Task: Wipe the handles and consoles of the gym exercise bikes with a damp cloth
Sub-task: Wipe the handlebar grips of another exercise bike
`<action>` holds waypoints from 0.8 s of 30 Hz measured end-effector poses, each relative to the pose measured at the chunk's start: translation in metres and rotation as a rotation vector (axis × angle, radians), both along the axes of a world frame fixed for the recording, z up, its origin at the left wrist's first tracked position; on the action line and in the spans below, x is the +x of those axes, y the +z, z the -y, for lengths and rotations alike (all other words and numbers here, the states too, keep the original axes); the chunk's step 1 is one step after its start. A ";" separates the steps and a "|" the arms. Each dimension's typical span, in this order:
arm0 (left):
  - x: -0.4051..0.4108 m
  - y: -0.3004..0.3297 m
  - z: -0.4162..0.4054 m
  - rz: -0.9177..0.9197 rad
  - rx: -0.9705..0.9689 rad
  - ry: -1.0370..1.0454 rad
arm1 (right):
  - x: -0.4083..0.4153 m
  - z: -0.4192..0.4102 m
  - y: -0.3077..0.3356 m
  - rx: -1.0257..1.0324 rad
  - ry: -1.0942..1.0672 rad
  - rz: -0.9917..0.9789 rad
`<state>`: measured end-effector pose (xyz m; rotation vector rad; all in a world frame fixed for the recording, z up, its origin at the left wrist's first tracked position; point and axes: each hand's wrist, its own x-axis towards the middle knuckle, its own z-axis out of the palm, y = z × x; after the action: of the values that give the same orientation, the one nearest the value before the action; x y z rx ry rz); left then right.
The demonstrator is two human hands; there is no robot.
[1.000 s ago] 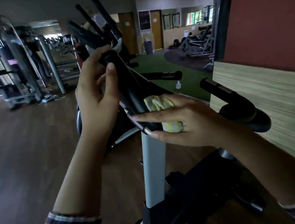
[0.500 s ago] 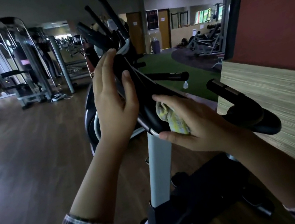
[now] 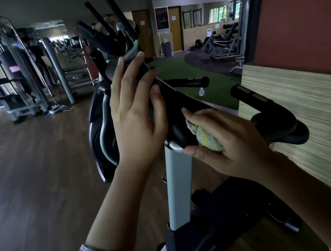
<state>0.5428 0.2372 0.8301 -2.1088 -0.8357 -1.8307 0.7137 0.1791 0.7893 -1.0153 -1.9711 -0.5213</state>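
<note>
The console (image 3: 176, 110) of the exercise bike is a black, smooth, glossy panel with rounded edges, tilted on a grey metal post (image 3: 179, 189). The left hand (image 3: 134, 117) lies flat against its left side, fingers straight. The right hand (image 3: 229, 142) grips a crumpled yellow-green cloth (image 3: 203, 136), soft and woven, and presses it on the lower right edge of the console. A black padded handle (image 3: 268, 109) stands just to the right.

Gym: weight machines (image 3: 8, 82), benches (image 3: 221, 44).
</note>
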 end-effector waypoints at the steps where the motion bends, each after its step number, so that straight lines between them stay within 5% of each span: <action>1: 0.000 0.000 0.000 0.000 -0.001 -0.001 | -0.003 0.000 -0.002 0.011 -0.015 -0.009; 14: 0.004 -0.004 0.000 0.074 0.055 -0.035 | 0.004 -0.005 -0.003 -0.027 -0.067 -0.018; 24: 0.006 -0.007 0.000 0.087 0.047 -0.021 | 0.025 -0.012 0.007 -0.316 0.137 -0.054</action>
<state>0.5492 0.2376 0.8235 -2.0303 -0.7854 -1.9454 0.7387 0.1909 0.7965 -1.0612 -2.0977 -0.1062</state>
